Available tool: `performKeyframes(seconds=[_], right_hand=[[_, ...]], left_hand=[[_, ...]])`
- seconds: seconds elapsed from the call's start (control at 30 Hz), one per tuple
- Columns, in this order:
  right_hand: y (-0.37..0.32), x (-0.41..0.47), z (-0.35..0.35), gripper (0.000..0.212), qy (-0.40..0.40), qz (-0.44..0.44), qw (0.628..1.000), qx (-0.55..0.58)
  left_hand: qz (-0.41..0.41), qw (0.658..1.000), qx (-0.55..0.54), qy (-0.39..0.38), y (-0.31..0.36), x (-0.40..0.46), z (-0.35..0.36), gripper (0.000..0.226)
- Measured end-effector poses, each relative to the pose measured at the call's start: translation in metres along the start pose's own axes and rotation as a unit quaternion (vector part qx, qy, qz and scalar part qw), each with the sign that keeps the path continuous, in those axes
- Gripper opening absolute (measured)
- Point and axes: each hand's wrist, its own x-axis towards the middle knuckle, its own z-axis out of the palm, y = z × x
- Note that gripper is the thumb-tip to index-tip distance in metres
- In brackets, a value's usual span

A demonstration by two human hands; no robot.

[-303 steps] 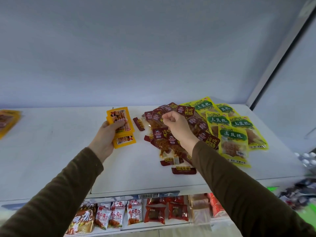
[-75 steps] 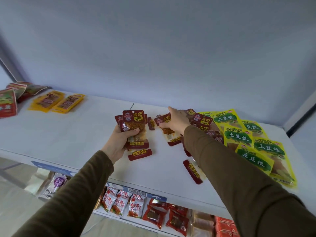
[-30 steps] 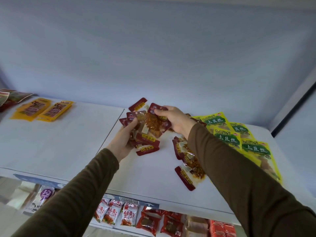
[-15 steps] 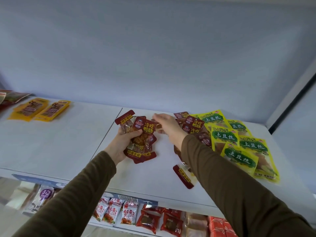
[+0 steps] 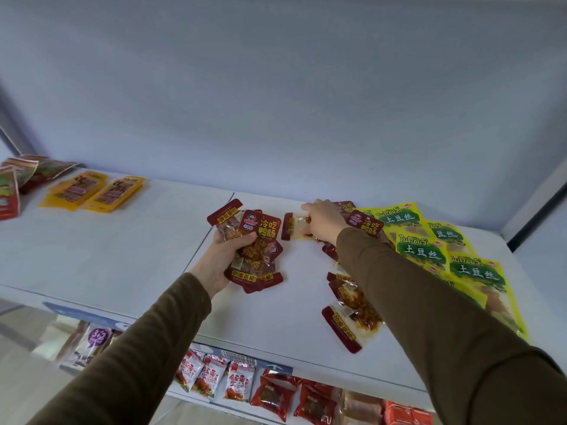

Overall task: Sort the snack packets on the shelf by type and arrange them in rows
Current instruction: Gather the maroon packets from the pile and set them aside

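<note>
My left hand (image 5: 225, 256) grips a stack of dark red snack packets (image 5: 260, 240) just above the white shelf (image 5: 122, 265). My right hand (image 5: 322, 223) reaches to the back and pinches a dark red packet (image 5: 291, 227) lying flat on the shelf. More dark red packets (image 5: 352, 314) lie loose under my right forearm. Yellow-green packets (image 5: 423, 246) overlap in a spread on the right. Two stacks of orange packets (image 5: 95, 191) lie at the far left.
Red and green packets (image 5: 18, 179) sit at the shelf's left end. The lower shelf holds white-red packets (image 5: 214, 378) and dark red packets (image 5: 294, 397). A blue back wall closes the shelf behind. Bare shelf lies between the orange stacks and my left hand.
My right hand has let go of the packet it added to the left hand's stack and moved right to another dark red packet on the shelf. The left hand keeps its stack.
</note>
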Motion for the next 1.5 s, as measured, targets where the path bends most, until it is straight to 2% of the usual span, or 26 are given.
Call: performKeyframes(seconds=[0.07,0.17,0.27,0.37,0.4,0.47,0.5,0.53,0.6,0.63,0.77,0.87,0.97,1.07,1.17,1.27,1.37,1.43,1.5], right_hand=[[-0.004,-0.001,-0.005,0.031,0.076,0.033,0.990,0.114],[-0.021,0.002,-0.027,0.020,0.137,0.071,0.927,0.341],[-0.042,0.000,-0.048,0.016,0.119,0.071,0.849,0.510],[-0.062,-0.008,-0.048,0.013,0.039,0.078,0.781,0.618],[-0.067,-0.010,-0.046,0.013,0.054,0.076,0.783,0.615],[-0.071,-0.012,-0.044,0.017,0.152,0.069,0.814,0.557],[-0.073,-0.011,-0.045,0.021,0.194,0.072,0.814,0.543],[-0.076,-0.010,-0.047,0.022,0.211,0.083,0.798,0.558],[-0.087,-0.004,-0.050,0.017,0.194,0.101,0.756,0.617],[-0.095,0.000,-0.048,0.015,0.181,0.102,0.747,0.631],[-0.145,0.017,-0.017,0.012,0.109,0.114,0.762,0.629],[-0.190,0.034,0.020,0.016,0.087,0.135,0.768,0.620],[-0.234,0.050,0.043,0.030,0.040,0.183,0.721,0.667],[-0.273,0.061,0.058,0.038,-0.017,0.224,0.668,0.710],[-0.311,0.075,0.070,0.043,0.006,0.246,0.643,0.726],[-0.341,0.090,0.082,0.044,0.071,0.272,0.627,0.726],[-0.359,0.103,0.095,0.040,0.133,0.279,0.638,0.706],[-0.365,0.109,0.099,0.045,0.157,0.280,0.678,0.662],[-0.365,0.113,0.099,0.062,0.166,0.288,0.731,0.595]], left_hand=[[0.001,1.000,0.001,0.001,-0.001,0.001,-0.001,0.064],[0.002,1.000,-0.009,0.006,0.001,0.001,0.000,0.063],[0.002,0.999,-0.034,0.026,0.007,0.002,0.001,0.062],[0.005,0.999,-0.047,0.021,0.012,0.006,-0.005,0.061],[0.005,0.999,-0.047,0.015,0.013,0.007,-0.009,0.060],[0.008,0.999,-0.043,0.011,0.018,0.010,-0.017,0.056],[0.008,0.999,-0.040,0.017,0.022,0.012,-0.021,0.054],[0.007,0.999,-0.034,0.028,0.026,0.014,-0.025,0.053],[0.009,0.999,-0.027,0.040,0.034,0.021,-0.036,0.052],[0.013,0.999,-0.027,0.035,0.038,0.025,-0.041,0.050],[0.018,0.998,-0.047,-0.044,0.057,0.037,-0.067,0.042],[0.030,0.994,-0.038,-0.095,0.077,0.048,-0.097,0.043],[0.029,0.991,-0.015,-0.132,0.096,0.062,-0.136,0.045],[0.001,0.992,0.014,-0.125,0.114,0.074,-0.173,0.034],[-0.001,0.991,0.054,-0.126,0.135,0.091,-0.204,0.031],[0.011,0.990,0.108,-0.086,0.153,0.108,-0.225,0.046],[0.034,0.983,0.179,-0.024,0.165,0.125,-0.238,0.062],[0.071,0.969,0.237,-0.017,0.166,0.136,-0.241,0.060],[0.109,0.952,0.285,-0.003,0.163,0.144,-0.242,0.058]])
